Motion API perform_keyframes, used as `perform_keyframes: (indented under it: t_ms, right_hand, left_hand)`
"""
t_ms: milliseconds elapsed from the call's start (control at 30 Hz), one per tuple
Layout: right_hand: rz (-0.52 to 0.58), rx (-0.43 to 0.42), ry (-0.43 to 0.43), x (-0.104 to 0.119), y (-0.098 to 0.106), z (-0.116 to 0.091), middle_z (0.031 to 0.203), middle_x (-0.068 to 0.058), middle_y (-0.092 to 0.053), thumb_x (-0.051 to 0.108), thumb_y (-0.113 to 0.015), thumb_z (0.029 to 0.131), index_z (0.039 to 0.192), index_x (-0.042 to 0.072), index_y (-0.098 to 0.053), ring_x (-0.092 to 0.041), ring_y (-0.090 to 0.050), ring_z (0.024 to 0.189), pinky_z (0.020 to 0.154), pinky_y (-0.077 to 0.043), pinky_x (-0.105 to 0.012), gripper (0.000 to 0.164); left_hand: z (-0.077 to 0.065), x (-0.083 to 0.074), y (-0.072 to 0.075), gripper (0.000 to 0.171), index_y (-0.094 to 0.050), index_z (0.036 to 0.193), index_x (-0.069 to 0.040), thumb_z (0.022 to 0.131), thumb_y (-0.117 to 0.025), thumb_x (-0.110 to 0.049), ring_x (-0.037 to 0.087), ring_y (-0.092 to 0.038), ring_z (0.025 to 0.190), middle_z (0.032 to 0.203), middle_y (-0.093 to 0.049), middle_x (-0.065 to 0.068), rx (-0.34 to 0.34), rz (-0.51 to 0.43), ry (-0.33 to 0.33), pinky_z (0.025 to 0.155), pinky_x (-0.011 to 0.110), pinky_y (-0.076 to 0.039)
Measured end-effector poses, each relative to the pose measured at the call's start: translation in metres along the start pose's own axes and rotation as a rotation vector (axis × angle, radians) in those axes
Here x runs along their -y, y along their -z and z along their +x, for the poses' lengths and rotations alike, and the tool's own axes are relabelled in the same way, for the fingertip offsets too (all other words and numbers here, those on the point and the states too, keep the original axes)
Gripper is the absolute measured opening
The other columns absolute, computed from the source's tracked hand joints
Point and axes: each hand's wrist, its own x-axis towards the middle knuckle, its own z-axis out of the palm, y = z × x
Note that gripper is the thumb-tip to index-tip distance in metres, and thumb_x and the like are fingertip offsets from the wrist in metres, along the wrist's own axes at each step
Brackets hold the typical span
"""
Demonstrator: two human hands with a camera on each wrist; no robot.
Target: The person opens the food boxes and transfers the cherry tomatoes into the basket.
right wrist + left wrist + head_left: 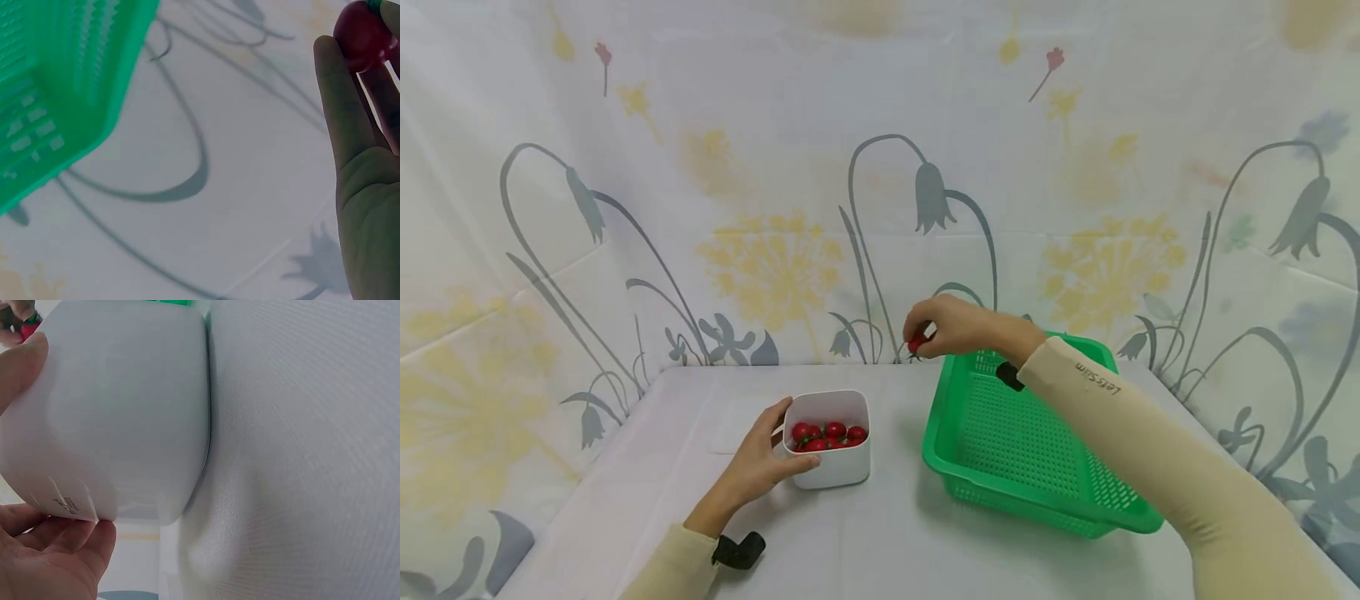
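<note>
My left hand (763, 463) grips a small white square container (835, 470) on the table, thumb along the near wall and fingers at its left side. Several red cherry tomatoes (835, 430) lie inside. In the left wrist view the plain outer wall of the container (125, 406) fills much of the picture. Above the table, between the container and the green basket, my right hand (958, 327) pinches a single cherry tomato (916, 342). The right wrist view shows that tomato (362, 36), with a bit of green stem, at the fingertips.
A green perforated plastic basket (934, 433) stands on the right of the table under my right forearm; no tomatoes show in its visible part. White cloth covers the table (880, 550). Behind hangs a flower-printed curtain (820, 167).
</note>
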Motion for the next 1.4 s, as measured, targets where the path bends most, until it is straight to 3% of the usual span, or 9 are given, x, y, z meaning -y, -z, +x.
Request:
perform_keyframes:
  t_ms: [200,467,667,933,1400]
  right_hand:
    - [-0.023,-0.032,-0.11,-0.028,0.008,-0.036,0.097,0.003,-0.064,0.009,-0.067,0.084,0.101,0.01,-0.07,-0.014,-0.061,0.088,0.079,-0.053,-0.031,0.017]
    - [0.006,-0.03,-0.156,-0.069,-0.006,-0.066,0.095,0.002,-0.066,0.005,-0.066,0.084,0.098,0.013,-0.069,-0.016,-0.061,0.09,0.08,-0.052,-0.035,0.016]
    - [0.037,0.017,-0.182,-0.088,-0.021,-0.064,0.095,0.0,-0.065,0.003,-0.065,0.085,0.098,0.011,-0.069,-0.017,-0.061,0.09,0.078,-0.053,-0.035,0.016]
    - [0.072,0.08,-0.255,-0.107,-0.043,-0.056,0.098,-0.004,-0.064,0.002,-0.065,0.085,0.108,0.0,-0.066,-0.018,-0.061,0.089,0.074,-0.054,-0.033,0.022]
    - [0.062,0.099,-0.273,-0.13,-0.07,-0.058,0.098,-0.009,-0.066,0.0,-0.064,0.083,0.104,-0.001,-0.068,-0.025,-0.062,0.091,0.072,-0.055,-0.034,0.021]
  left_hand:
    - [0.003,0.012,0.0,0.096,-0.025,0.146,0.004,0.074,-0.083,-0.019,0.038,-0.029,0.138,0.149,-0.029,0.021,0.007,-0.007,-0.022,0.109,0.051,-0.031]
    - [0.002,0.012,0.001,0.096,-0.026,0.146,0.006,0.074,-0.084,-0.019,0.038,-0.03,0.137,0.148,-0.03,0.022,0.001,-0.004,-0.036,0.109,0.051,-0.032]
    - [0.002,0.011,0.001,0.095,-0.026,0.146,0.004,0.074,-0.084,-0.02,0.038,-0.031,0.137,0.148,-0.031,0.022,0.003,-0.005,-0.041,0.109,0.05,-0.032]
    - [0.003,0.013,0.0,0.096,-0.025,0.146,0.004,0.074,-0.084,-0.022,0.037,-0.03,0.137,0.149,-0.03,0.021,0.004,-0.002,-0.041,0.109,0.051,-0.03]
    - [0.004,0.014,0.0,0.097,-0.025,0.147,0.003,0.074,-0.084,-0.02,0.037,-0.03,0.137,0.148,-0.03,0.021,0.007,-0.015,-0.029,0.11,0.05,-0.031]
